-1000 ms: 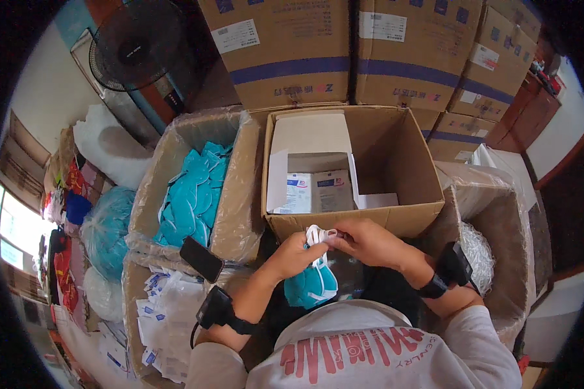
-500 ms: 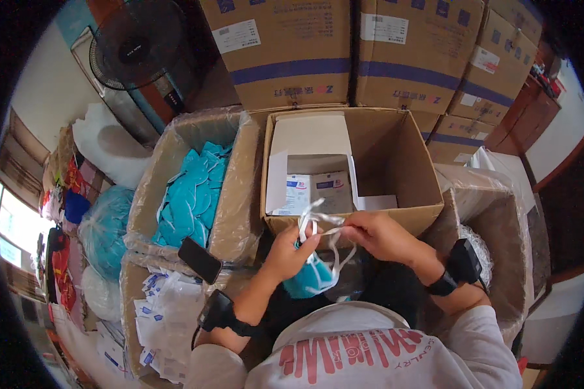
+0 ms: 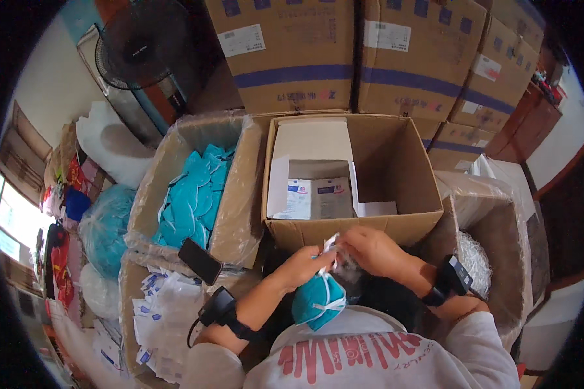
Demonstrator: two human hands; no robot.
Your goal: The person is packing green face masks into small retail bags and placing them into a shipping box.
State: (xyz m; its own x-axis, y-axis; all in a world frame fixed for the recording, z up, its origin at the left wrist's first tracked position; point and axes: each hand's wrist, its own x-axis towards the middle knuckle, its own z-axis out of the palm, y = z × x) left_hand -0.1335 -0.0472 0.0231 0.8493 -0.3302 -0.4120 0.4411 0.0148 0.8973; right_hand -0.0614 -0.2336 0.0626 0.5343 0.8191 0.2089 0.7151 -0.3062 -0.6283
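Observation:
A teal face mask (image 3: 318,302) hangs below my hands, close against my shirt, with its white straps (image 3: 331,245) gathered above it. My left hand (image 3: 305,266) is closed around the straps, thumb and forefinger pinched at their upper end. Beside it, my right hand (image 3: 372,250) has its fingers bent inward at the same straps. Its fingertips are partly hidden, and a pale strand below them is smeared by motion. Just beyond my hands is a large open carton (image 3: 353,228). Inside, a white box (image 3: 311,139) with its flap up contains flat printed packets (image 3: 331,198).
On the left, a plastic-lined carton (image 3: 240,194) contains many teal masks (image 3: 194,194). A dark phone (image 3: 200,260) rests at its near corner, above a bin of white packets (image 3: 165,311). To the right, another lined carton (image 3: 499,253) holds white straps (image 3: 474,262). Stacked cartons (image 3: 292,52) stand behind.
Both hands have drawn down toward me, and the mask has dropped lower with them. The strap loops that stood spread between my hands are now bunched together.

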